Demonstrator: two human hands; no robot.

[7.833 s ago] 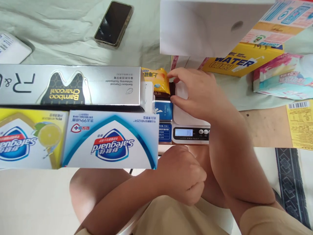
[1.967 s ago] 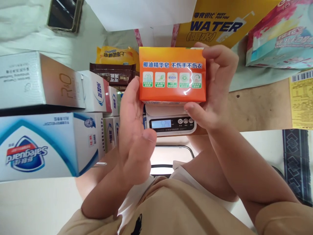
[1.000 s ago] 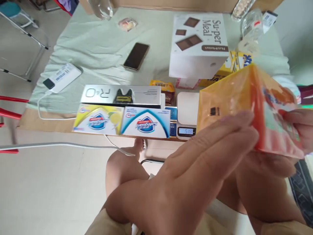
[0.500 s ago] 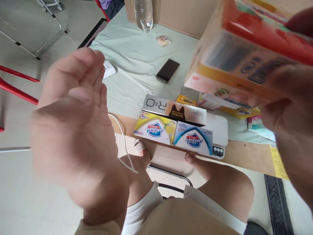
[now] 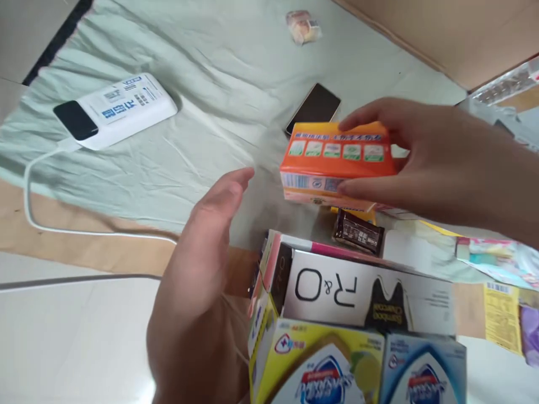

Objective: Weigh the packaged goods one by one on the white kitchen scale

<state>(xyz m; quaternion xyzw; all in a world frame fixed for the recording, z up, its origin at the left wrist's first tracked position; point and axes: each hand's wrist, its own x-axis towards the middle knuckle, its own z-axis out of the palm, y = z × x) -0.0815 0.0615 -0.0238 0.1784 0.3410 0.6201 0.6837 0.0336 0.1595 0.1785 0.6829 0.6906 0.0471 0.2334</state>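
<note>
A pale green cloth [image 5: 219, 106] covers most of the worktop [image 5: 105, 252]. Near the front lies a long silver toothpaste box [image 5: 362, 294], with a yellow soap box [image 5: 315, 365] and a blue soap box [image 5: 421, 370] just beside it. A white power bank [image 5: 113, 109] sits well apart at the far left, cable trailing. The right hand [image 5: 446, 163] holds an orange soap pack [image 5: 337, 163] above the cloth, grip closed around its right end. The left hand [image 5: 202, 292] hovers beside it, open and flat, touching nothing. A dark phone [image 5: 314, 106] lies behind the pack; a brown wrapper [image 5: 357, 235] lies below it.
</note>
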